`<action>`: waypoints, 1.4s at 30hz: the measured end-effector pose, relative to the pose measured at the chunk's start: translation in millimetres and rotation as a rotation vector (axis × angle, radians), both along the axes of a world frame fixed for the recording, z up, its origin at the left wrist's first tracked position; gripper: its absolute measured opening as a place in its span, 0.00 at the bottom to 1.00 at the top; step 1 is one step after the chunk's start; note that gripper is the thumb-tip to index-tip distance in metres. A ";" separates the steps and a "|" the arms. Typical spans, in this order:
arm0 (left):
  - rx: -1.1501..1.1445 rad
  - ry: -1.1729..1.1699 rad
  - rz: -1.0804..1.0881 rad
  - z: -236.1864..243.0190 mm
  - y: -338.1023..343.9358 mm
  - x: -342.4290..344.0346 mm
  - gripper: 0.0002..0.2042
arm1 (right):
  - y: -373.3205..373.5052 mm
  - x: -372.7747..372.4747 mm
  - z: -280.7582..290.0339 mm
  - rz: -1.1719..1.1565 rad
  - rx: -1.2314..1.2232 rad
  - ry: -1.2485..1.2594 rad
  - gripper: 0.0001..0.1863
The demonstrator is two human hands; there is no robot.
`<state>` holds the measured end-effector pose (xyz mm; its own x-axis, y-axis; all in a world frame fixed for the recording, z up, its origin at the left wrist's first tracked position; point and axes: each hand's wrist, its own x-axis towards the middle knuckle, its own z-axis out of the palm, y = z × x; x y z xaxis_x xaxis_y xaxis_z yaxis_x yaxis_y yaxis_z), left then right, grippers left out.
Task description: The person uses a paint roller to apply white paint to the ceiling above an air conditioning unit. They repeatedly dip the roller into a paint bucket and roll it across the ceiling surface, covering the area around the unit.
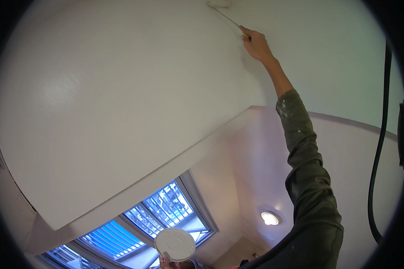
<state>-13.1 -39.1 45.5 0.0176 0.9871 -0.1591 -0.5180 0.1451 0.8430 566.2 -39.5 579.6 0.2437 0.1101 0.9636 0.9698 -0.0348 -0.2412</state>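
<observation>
My right hand (257, 45) reaches high up at the end of a raised arm, its fingers closed round the handle of a thin, rod-like tool (226, 17). The tool's far tip meets the pale surface near a faint brownish mark (223, 6); what kind of tip it has is too small to tell. Low in the view, my left hand (167, 263) grips a round white lid (175, 245) by its edge, and only part of the fingers shows. White specks dot the dark green sleeve (307, 134) of the right arm.
Barred windows (161, 210) lie at the lower left, behind the lid. A round lamp (270, 218) glows on the pinkish surface near the right arm. A black strap or cable (378, 166) hangs along the right side. The white panel (121, 112) ends in a long slanted edge.
</observation>
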 end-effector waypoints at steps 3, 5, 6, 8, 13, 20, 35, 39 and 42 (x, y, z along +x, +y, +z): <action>-0.057 0.102 -0.004 -17.0 5.4 -9.7 0.25 | 7.3 5.6 29.3 0.024 0.057 -0.012 0.24; -0.005 0.153 -0.005 -22.6 6.4 -11.4 0.25 | 9.0 11.7 41.6 0.010 0.073 -0.027 0.24; 0.020 0.179 -0.006 -24.0 6.6 -11.9 0.25 | 9.4 14.6 44.5 0.003 0.080 -0.033 0.25; 0.044 0.160 -0.008 -28.1 6.6 -14.1 0.25 | 9.7 12.9 47.6 0.001 0.046 -0.009 0.25; 0.081 0.188 0.003 -41.2 11.1 -17.3 0.24 | 2.9 8.7 56.8 0.001 0.008 0.027 0.25; 0.055 0.075 0.031 -36.8 15.2 -13.9 0.24 | 1.4 6.6 9.8 0.043 0.010 0.014 0.24; 0.035 -0.070 -0.025 -27.8 9.9 -11.9 0.22 | -14.1 1.2 -62.9 0.014 -0.033 0.043 0.23; 0.029 -0.072 0.007 -18.8 10.5 -6.8 0.21 | -10.8 19.3 -1.3 -0.002 0.013 -0.047 0.24; 0.045 -0.060 0.024 -14.9 7.3 -4.8 0.20 | -8.1 13.4 35.2 -0.041 -0.003 -0.040 0.24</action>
